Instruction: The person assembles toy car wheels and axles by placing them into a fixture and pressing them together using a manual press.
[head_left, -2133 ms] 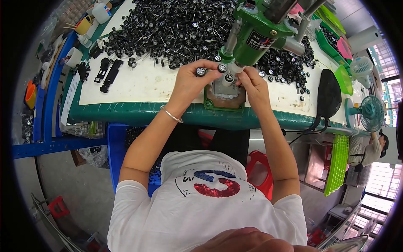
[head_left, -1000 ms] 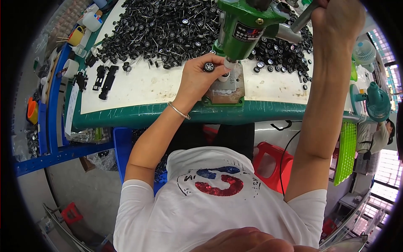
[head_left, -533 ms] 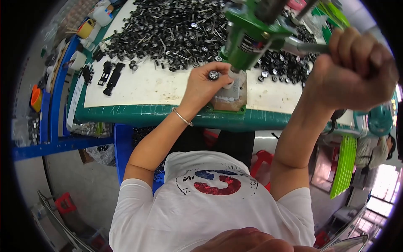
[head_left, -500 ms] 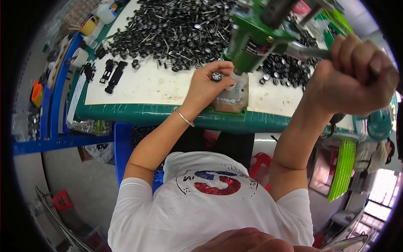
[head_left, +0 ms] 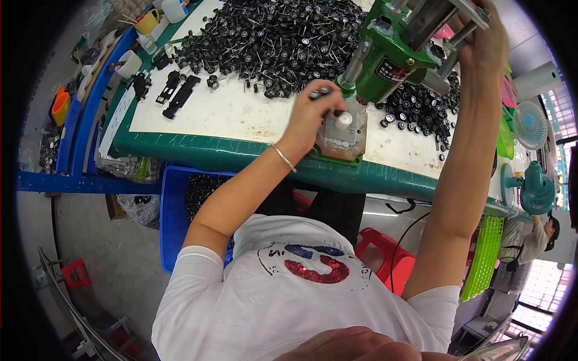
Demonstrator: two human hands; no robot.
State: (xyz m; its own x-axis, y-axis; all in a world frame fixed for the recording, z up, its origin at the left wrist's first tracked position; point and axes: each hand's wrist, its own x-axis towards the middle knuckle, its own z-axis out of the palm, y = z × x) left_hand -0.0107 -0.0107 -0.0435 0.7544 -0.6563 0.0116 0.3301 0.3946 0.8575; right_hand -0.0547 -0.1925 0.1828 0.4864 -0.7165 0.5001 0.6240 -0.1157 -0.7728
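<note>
My left hand (head_left: 314,114) pinches a small black toy wheel (head_left: 320,93) just above the base of a green hand press (head_left: 385,72). A white round holder (head_left: 343,120) stands on the press's metal plate (head_left: 340,136), right by my fingertips. Another small dark piece shows at the fingertips over the holder, too blurred to tell apart. High at the upper right, my right hand (head_left: 486,39) is closed round the press lever, whose grip is mostly hidden by the hand.
A big heap of black wheels and axles (head_left: 271,45) covers the far table. Loose wheels (head_left: 415,111) lie right of the press, black chassis parts (head_left: 180,96) at the left. Below the green table edge (head_left: 241,153) is a blue bin (head_left: 174,222). A teal fan (head_left: 536,189) stands right.
My right hand has swung up and away with the lever. My left hand has shifted slightly off the holder, turning the wheel edge-on. The head view has moved a little.
</note>
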